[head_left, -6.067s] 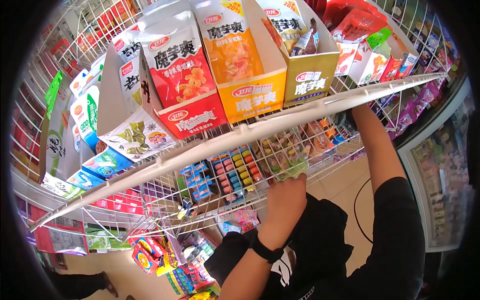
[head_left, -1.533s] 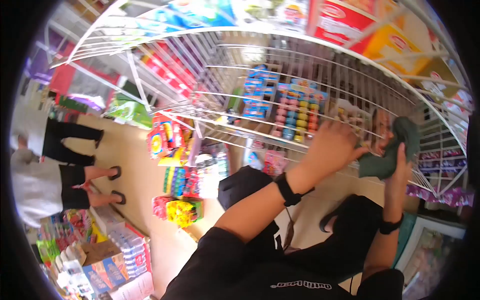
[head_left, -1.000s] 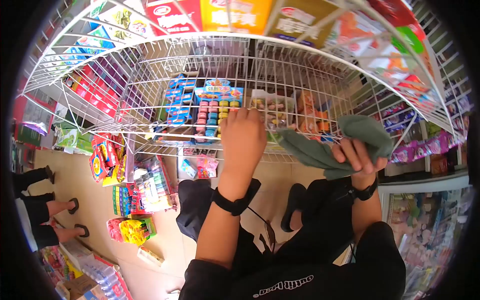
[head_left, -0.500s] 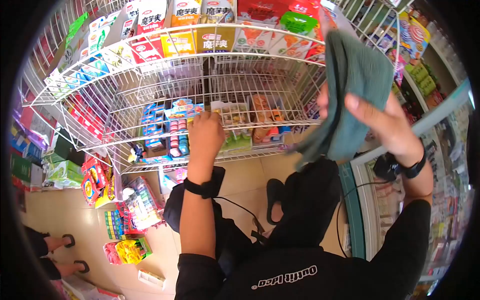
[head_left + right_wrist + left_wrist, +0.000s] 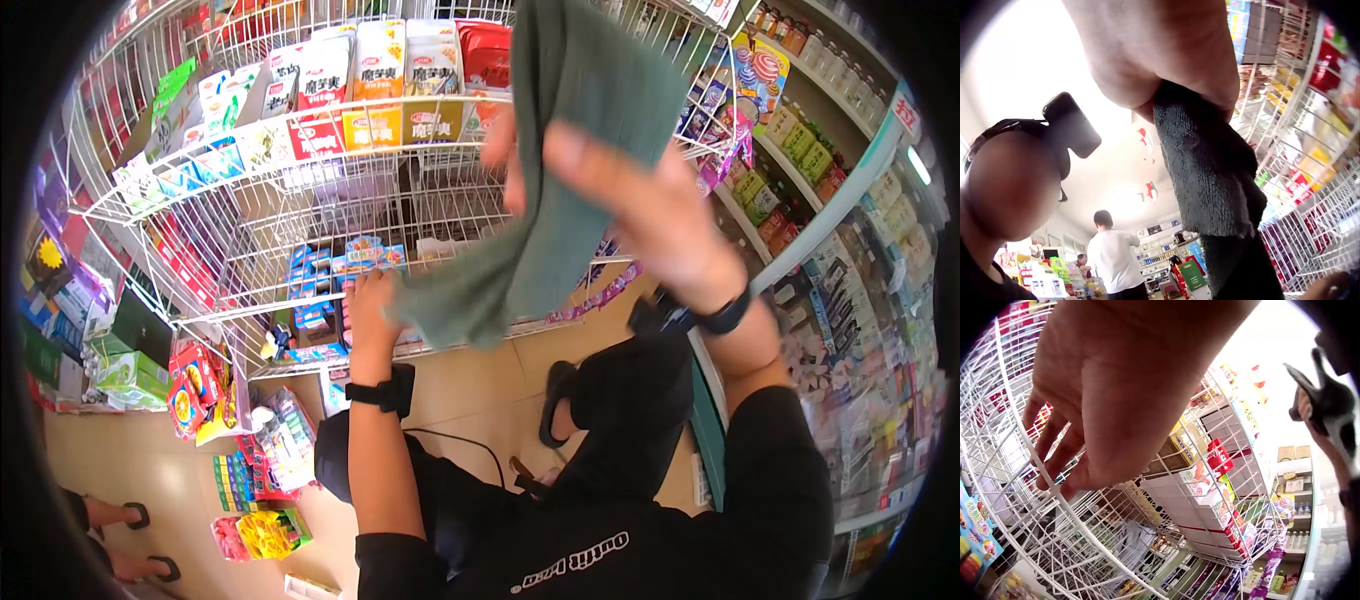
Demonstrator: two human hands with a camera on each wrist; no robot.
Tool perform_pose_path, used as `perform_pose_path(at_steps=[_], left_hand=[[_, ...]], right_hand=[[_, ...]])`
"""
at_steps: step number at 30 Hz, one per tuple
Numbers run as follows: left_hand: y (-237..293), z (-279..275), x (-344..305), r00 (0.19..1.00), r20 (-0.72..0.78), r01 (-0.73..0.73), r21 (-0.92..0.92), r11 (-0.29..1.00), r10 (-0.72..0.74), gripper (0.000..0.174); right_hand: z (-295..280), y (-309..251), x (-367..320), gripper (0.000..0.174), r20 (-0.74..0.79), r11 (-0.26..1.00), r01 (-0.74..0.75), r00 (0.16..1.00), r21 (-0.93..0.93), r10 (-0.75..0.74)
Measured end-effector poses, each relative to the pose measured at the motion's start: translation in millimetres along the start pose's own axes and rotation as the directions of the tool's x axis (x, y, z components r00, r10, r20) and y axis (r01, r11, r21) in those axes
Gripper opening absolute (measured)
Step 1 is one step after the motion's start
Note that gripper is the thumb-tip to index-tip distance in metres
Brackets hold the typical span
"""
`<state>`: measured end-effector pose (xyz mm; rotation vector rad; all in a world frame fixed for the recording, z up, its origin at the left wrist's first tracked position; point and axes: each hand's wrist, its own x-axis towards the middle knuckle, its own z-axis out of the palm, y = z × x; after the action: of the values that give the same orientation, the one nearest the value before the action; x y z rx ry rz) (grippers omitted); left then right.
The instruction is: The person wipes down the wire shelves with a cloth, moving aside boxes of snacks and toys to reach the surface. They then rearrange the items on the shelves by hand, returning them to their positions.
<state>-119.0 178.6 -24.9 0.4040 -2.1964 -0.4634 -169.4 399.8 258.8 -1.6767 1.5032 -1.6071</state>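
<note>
In the head view the left hand [image 5: 372, 310] grips the front wire of a white wire rack [image 5: 245, 312], beside blue snack boxes [image 5: 312, 285]. The left wrist view shows that hand [image 5: 1107, 400] from close up, fingers bent over the curved wire [image 5: 1088, 534]. A grey-green cloth [image 5: 570, 240] hangs folded from the right hand [image 5: 655, 215], raised in front of the rack with thumb and fingers pinching it. In the right wrist view the cloth [image 5: 1204, 181] droops below the right hand [image 5: 1166, 50], whose fingertips are mostly hidden.
Snack packets in open boxes [image 5: 375, 125] line the upper tier. Bagged sweets [image 5: 265, 535] and other goods lie on the floor at left, near another person's feet [image 5: 135, 515]. A glass-fronted case [image 5: 850, 310] stands at right. A person in white [image 5: 1110, 256] stands farther off.
Over the last half second the right hand has swung the cloth leftward, nearer the left hand. The left hand has shifted slightly left along the wire. At the oldest frame no cloth was visible.
</note>
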Motion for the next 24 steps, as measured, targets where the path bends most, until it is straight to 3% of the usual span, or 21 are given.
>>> perform_pose_path(at_steps=[2, 3, 4, 6, 9, 10, 12, 13, 14, 15, 16, 18, 20, 21, 22, 23, 24], left_hand=[[-5, -5, -1, 0.983, 0.172, 0.023, 0.228, 0.973, -0.063, 0.013], [0, -9, -1, 0.98, 0.186, 0.017, 0.265, 0.964, -0.069, 0.012], [1, -11, -3, 0.989, 0.139, -0.078, 0.253, 0.964, 0.043, 0.013], [19, -19, -1, 0.983, 0.177, -0.066, 0.138, 0.988, 0.041, 0.016], [59, -31, -1, 0.955, 0.284, 0.027, -0.374, 0.927, 0.087, 0.021], [61, -32, -6, 0.906, 0.41, 0.102, -0.452, 0.886, 0.105, 0.034], [63, -25, -23, 0.857, 0.509, 0.241, -0.54, 0.806, 0.084, 0.051], [67, -22, -22, 0.83, 0.551, 0.308, -0.584, 0.751, 0.087, 0.058], [72, -18, -20, 0.802, 0.591, 0.378, -0.618, 0.69, 0.089, 0.064], [76, -7, -14, 0.834, 0.542, 0.345, -0.661, 0.666, 0.105, 0.072], [77, -3, -4, 0.824, 0.556, 0.344, -0.648, 0.679, 0.113, 0.072], [85, 3, 24, 0.795, 0.602, 0.526, -0.745, 0.41, 0.074, 0.092], [96, 9, 46, 0.745, 0.667, 0.614, -0.693, 0.378, 0.014, 0.1], [104, 12, 52, 0.687, 0.726, 0.679, -0.651, 0.34, 0.017, 0.1], [111, 16, 58, 0.63, 0.776, 0.735, -0.607, 0.3, 0.028, 0.101], [116, 22, 61, 0.625, 0.78, 0.737, -0.603, 0.305, 0.031, 0.101], [119, 26, 62, 0.542, 0.837, 0.791, -0.539, 0.289, 0.08, 0.101]], right_hand=[[4, 39, -31, 0.034, -0.059, 0.992, -0.103, 0.993, 0.07, 0.107], [9, 64, -48, 0.033, -0.076, 0.975, -0.16, 0.982, 0.156, 0.173], [14, 91, -65, 0.032, -0.089, 0.946, -0.213, 0.966, 0.245, 0.241], [23, 143, -94, 0.031, -0.082, 0.912, -0.344, 0.925, 0.224, 0.37], [36, 188, -111, 0.032, -0.107, 0.936, -0.288, 0.944, 0.201, 0.313], [31, 189, -107, 0.032, -0.129, 0.936, -0.271, 0.944, 0.223, 0.304], [18, 188, -97, 0.034, -0.053, 0.962, -0.223, 0.971, 0.16, 0.234], [12, 197, -91, 0.033, -0.127, 0.993, -0.076, 0.988, 0.091, 0.088], [6, 203, -87, 0.033, -0.156, 0.991, -0.066, 0.984, 0.113, 0.083], [-3, 207, -82, 0.032, -0.141, 0.994, -0.027, 0.989, 0.101, 0.041], [-13, 209, -76, 0.032, -0.12, 0.996, 0.01, 0.993, 0.086, 0.001], [-32, 214, -70, 0.031, -0.099, 0.979, -0.005, 0.995, 0.205, 0.026], [-45, 221, -72, 0.033, -0.048, 0.968, 0.028, 0.999, 0.249, -0.016], [-53, 222, -73, 0.028, -0.061, 0.992, 0.091, 0.994, 0.082, -0.087], [-61, 222, -76, 0.028, -0.072, 0.992, 0.091, 0.994, 0.09, -0.084], [-71, 223, -78, 0.026, -0.056, 0.993, 0.122, 0.991, -0.011, -0.122], [-80, 224, -81, 0.024, -0.036, 0.982, 0.151, 0.987, -0.11, -0.156]])
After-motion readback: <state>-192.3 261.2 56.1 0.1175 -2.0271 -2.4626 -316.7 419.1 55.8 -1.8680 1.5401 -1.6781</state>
